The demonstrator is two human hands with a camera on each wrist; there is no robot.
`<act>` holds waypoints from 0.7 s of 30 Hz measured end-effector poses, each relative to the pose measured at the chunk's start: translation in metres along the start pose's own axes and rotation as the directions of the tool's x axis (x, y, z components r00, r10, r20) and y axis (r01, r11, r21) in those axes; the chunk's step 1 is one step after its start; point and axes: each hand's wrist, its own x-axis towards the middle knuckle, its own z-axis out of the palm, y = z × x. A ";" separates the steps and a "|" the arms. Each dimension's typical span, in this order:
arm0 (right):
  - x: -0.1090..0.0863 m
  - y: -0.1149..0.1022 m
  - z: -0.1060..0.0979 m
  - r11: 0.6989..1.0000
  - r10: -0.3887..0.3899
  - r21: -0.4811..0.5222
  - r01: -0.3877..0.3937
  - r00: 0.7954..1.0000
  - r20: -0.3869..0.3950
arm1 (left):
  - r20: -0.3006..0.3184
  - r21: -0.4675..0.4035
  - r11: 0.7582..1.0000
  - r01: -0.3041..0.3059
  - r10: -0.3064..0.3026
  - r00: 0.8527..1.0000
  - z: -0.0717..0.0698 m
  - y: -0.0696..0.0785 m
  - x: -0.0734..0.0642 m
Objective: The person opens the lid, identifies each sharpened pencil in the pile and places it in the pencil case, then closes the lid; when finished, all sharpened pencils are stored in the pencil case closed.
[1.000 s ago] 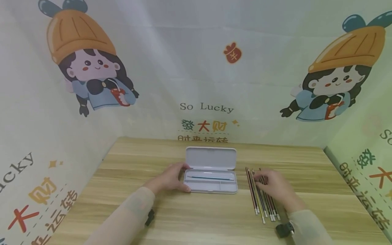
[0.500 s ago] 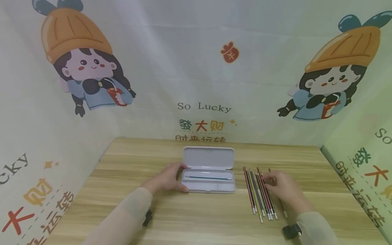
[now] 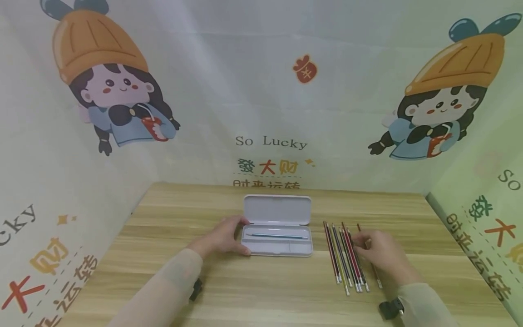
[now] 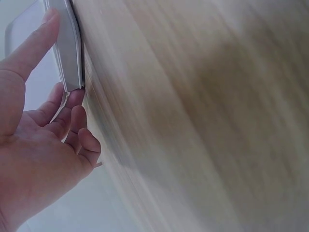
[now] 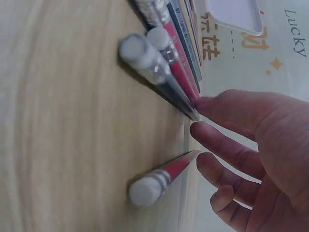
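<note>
My left hand (image 3: 228, 236) holds the left end of a white pencil case (image 3: 302, 247), with the thumb at the near corner and fingers at the back. The case stands open; one teal pencil (image 3: 278, 236) lies in its long compartment. In the left wrist view the thumb presses the case's edge (image 4: 70, 48). My right hand (image 3: 380, 252) is over the right side of a bunch of pencils (image 3: 341, 256). In the right wrist view its thumb touches the bunch by a dark pencil (image 5: 166, 84), and the index fingertip is just beyond, a small gap showing. A single red pencil (image 5: 176, 166) lies apart, near the middle finger.
The wood-grain table (image 3: 184, 204) is bordered by printed cloth walls (image 3: 204, 91) at the back and both sides. The case's raised lid (image 3: 278, 210) leans back toward the rear wall. A small black device (image 3: 391, 309) sits at the right wrist.
My right hand has shifted slightly right across the pencils, and one pencil now lies separate on the right of the bunch. The left hand stays on the case.
</note>
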 end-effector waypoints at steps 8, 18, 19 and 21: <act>-0.002 -0.004 -0.001 0.999 0.024 -0.026 -0.023 0.999 0.031 | 0.005 -0.001 1.000 0.011 -0.011 1.000 -0.002 0.003 -0.002; -0.001 -0.006 -0.003 0.996 0.063 -0.059 -0.061 0.997 0.040 | -0.005 -0.011 1.000 0.011 -0.011 1.000 -0.003 0.006 -0.003; -0.001 -0.006 -0.004 0.996 0.067 -0.060 -0.065 0.997 0.041 | -0.006 -0.010 1.000 0.010 -0.010 1.000 -0.003 0.007 -0.003; -0.001 -0.007 -0.004 0.995 0.072 -0.067 -0.069 0.997 0.042 | -0.004 -0.008 1.000 0.009 -0.009 1.000 -0.003 0.006 -0.003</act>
